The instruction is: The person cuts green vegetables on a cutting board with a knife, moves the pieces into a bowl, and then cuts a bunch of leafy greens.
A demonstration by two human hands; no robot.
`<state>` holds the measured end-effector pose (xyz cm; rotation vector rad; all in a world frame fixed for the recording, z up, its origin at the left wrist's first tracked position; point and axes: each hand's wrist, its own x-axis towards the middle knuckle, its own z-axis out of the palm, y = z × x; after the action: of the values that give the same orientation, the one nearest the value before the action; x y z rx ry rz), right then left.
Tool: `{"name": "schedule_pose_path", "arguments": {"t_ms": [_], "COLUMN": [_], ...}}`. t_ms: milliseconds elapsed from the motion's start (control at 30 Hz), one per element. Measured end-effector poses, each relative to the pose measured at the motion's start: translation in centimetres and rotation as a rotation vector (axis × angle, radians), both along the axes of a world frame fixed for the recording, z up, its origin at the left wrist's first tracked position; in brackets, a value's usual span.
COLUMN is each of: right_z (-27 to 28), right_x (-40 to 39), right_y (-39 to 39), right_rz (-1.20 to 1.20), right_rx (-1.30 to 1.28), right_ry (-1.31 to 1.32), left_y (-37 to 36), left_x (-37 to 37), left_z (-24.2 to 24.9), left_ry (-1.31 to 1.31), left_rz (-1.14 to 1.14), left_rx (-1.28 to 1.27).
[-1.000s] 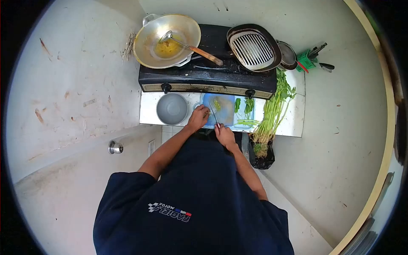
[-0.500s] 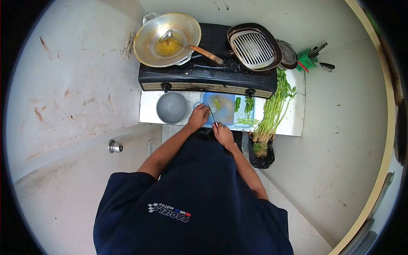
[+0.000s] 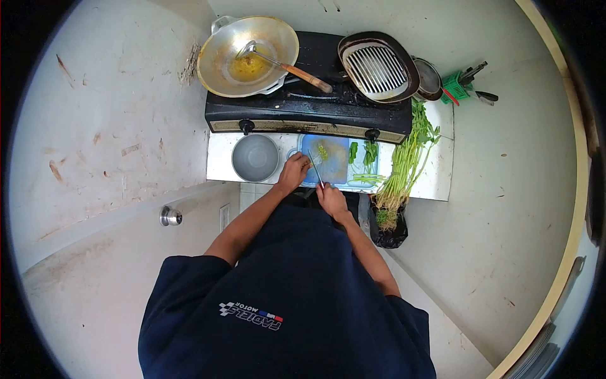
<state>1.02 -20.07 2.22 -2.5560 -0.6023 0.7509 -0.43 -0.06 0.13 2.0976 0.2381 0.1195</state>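
Observation:
My right hand [image 3: 332,199] is closed round the handle of a knife [image 3: 315,167], whose blade points up and left over the blue cutting board [image 3: 341,185]. Close to the blade, at the board's left edge, my left hand [image 3: 295,171] has its fingers bent together; what they hold is too small to name. Chopped green pieces [image 3: 322,151] lie just beyond the blade. On the board's right side are green leaves [image 3: 370,155] and some cut stems [image 3: 366,179]. A grey bowl [image 3: 255,158] stands left of my left hand.
Behind the board is a black stove [image 3: 309,114] with a wok [image 3: 218,60], a ladle [image 3: 306,77] and a grill pan [image 3: 377,69]. Leafy stalks [image 3: 404,167] lie at the right over a black bag [image 3: 390,238]. A green basket [image 3: 453,87] holds utensils.
The view has shifted very slightly. Both hands and the knife keep nearly the same position over the board.

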Motion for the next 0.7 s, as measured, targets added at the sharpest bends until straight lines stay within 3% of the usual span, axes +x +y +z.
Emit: {"name": "schedule_pose_path", "arguments": {"t_ms": [700], "right_z": [-0.7], "right_x": [0.4], "right_y": [0.4], "right_rz": [-0.004], "right_rx": [0.001], "right_ry": [-0.021], "left_y": [0.3], "left_x": [0.2], "left_z": [-0.3], "left_ry": [-0.058], "left_rz": [-0.051], "left_rx": [0.058]}}
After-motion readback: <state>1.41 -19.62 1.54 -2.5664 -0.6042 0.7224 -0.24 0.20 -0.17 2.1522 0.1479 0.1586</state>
